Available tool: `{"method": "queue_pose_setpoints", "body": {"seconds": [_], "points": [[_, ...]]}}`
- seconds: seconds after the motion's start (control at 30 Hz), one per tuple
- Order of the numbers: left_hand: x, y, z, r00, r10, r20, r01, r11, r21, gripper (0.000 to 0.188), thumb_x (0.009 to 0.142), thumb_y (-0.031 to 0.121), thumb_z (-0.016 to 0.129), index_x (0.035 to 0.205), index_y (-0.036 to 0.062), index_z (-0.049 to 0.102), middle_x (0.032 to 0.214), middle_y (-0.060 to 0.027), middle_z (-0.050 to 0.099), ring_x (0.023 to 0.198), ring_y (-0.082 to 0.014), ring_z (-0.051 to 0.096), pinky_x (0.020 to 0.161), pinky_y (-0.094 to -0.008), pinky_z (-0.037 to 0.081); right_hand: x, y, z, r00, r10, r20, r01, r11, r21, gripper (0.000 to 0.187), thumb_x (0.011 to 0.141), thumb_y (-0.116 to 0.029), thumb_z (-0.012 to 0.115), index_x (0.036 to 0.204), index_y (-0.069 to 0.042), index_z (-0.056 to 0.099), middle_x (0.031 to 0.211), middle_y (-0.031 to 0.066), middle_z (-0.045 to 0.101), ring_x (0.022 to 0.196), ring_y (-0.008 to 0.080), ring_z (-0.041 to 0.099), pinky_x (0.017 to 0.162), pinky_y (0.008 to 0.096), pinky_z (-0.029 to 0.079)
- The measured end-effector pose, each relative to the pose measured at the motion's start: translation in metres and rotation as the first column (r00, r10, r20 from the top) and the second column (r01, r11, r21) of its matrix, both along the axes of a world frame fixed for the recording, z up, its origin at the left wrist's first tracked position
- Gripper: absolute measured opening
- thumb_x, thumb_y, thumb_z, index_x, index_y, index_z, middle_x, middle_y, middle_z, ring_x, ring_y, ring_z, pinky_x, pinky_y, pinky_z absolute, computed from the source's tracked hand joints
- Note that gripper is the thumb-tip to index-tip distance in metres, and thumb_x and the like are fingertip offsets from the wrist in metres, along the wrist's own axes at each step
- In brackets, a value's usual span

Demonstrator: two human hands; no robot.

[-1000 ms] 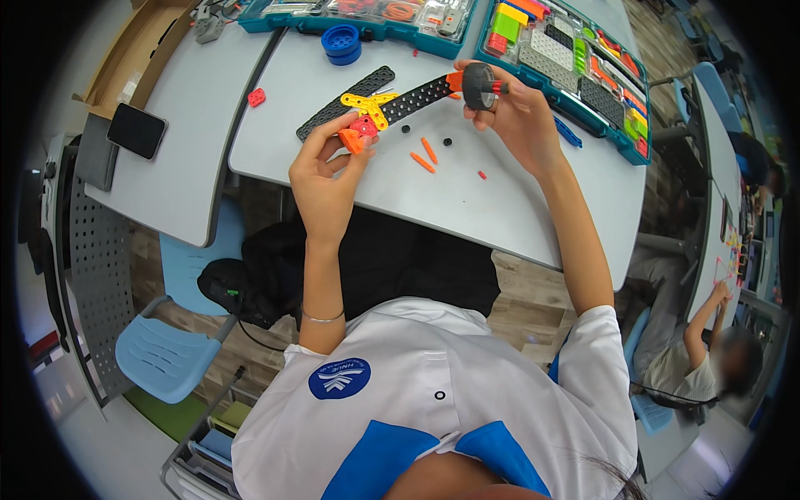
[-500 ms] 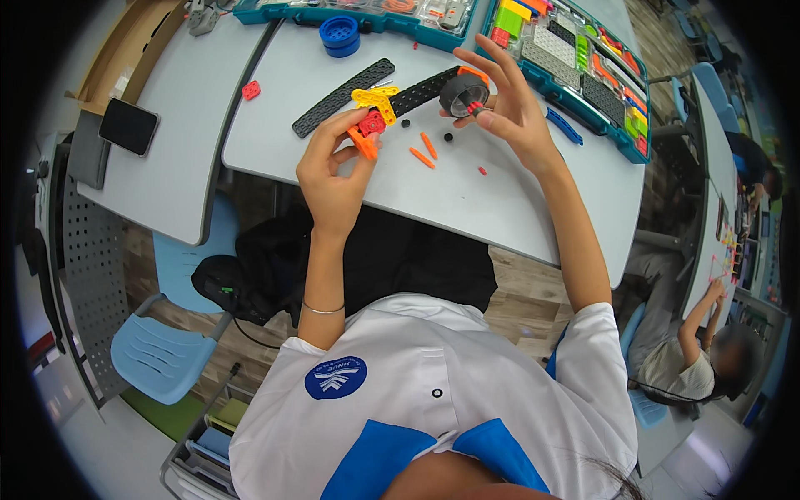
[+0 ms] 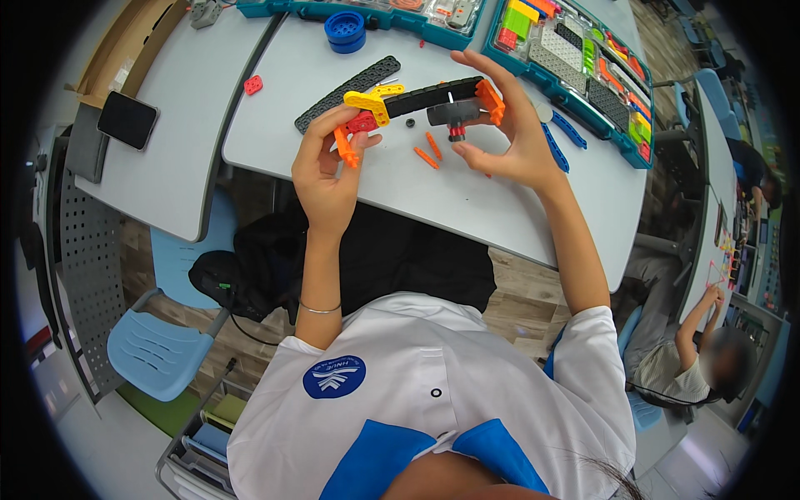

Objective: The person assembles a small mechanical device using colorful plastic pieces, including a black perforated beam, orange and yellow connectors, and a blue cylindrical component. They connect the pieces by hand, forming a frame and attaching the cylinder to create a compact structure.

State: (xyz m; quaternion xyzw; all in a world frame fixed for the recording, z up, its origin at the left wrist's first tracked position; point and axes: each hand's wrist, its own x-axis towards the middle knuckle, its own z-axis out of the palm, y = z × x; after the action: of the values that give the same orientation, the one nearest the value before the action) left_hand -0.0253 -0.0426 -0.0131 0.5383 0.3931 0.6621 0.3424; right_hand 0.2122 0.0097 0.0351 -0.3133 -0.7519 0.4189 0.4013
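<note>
Assembly (image 3: 443,93): black perforated beam with yellow joint, red block, orange end pieces and dark wheel; raised over the middle of the white table (image 3: 467,204), between both hands. Red block partly covered by the left fingers; the beam's far end hidden behind wheel and orange bracket.

Loose black beam (image 3: 346,93): beyond the left hand, partly overlapped by the yellow joint. Pale disc (image 3: 544,112): beside the right hand, indistinct. Small red bit at the right thumb, mostly hidden.

Left case (image 3: 450,38): teal, at the table's far edge, cut off by the upper border; clear compartments, small parts hard to make out. Right case (image 3: 617,148): teal, far right corner; green, yellow, orange and red pieces, grey and black perforated plates. Cardboard box (image 3: 137,46): on the adjoining left table, cut off above; a small clear item inside, unidentified.

Also on the white table: blue hub (image 3: 345,32), near the far edge; red plate (image 3: 253,85), near the left edge; two orange pegs (image 3: 427,158) and black ring (image 3: 410,122), mid-table; two blue strips (image 3: 556,147), near the right case.

Left hand (image 3: 325,185): raised over the near edge, thumb and fingers pinching the assembly's red-and-orange end. Right hand (image 3: 525,150): half-curled around the wheel end, index finger extended, thumb beside the axle; firmness of grip cannot be told.
</note>
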Motion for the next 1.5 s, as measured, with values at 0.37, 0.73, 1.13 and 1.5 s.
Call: {"method": "queue_pose_setpoints", "body": {"seconds": [0.37,0.73,1.13,1.5], "points": [[-0.001,0.0,-0.001,1.0,0.026,-0.011,-0.026,0.999,0.028,0.029,0.095,-0.006,0.06,0.123,-0.0049,0.056,0.125,-0.0152,0.056,0.112,-0.0246,0.063,0.091,-0.0423,0.063,-0.002,-0.003,0.002,0.999,0.016,0.039,-0.018,0.999,0.041,0.088,0.07,-0.003,0.077,0.15,-0.012,0.039,0.148,0.0154,0.047,0.128,0.0284,0.055,0.094,0.0398,0.059],[0.002,0.0,0.0,0.996,0.086,0.019,-0.086,0.996,0.021,0.028,0.095,-0.005,0.06,0.123,-0.005,0.055,0.123,-0.0144,0.057,0.111,-0.0233,0.063,0.089,-0.042,0.063,-0.003,0.0,-0.002,1.0,-0.022,-0.013,0.024,0.991,0.132,0.083,0.073,-0.006,0.079,0.148,-0.012,0.043,0.147,0.0114,0.041,0.125,0.026,0.056,0.089,0.0356,0.062],[0.007,0.002,0.001,0.979,0.199,0.046,-0.199,0.98,0.004,0.029,0.096,-0.005,0.059,0.124,-0.0072,0.053,0.123,-0.0156,0.057,0.112,-0.0225,0.062,0.088,-0.0416,0.064,-0.007,-0.005,-0.003,0.991,-0.039,-0.125,0.031,0.997,-0.067,0.085,0.074,-0.006,0.079,0.149,-0.011,0.041,0.154,0.0147,0.034,0.123,0.0266,0.059,0.088,0.0364,0.062],[0.01,0.002,0.001,0.957,0.278,0.076,-0.277,0.96,-0.026,0.029,0.096,-0.006,0.058,0.125,-0.0071,0.053,0.123,-0.0159,0.057,0.111,-0.021,0.062,0.088,-0.0412,0.064,-0.004,-0.002,-0.017,0.975,-0.096,-0.201,0.053,0.976,-0.211,0.059,0.081,-0.005,0.078,0.133,-0.002,0.05,0.13,0.0156,0.057,0.109,0.0214,0.065,0.094,0.0361,0.055]]}}
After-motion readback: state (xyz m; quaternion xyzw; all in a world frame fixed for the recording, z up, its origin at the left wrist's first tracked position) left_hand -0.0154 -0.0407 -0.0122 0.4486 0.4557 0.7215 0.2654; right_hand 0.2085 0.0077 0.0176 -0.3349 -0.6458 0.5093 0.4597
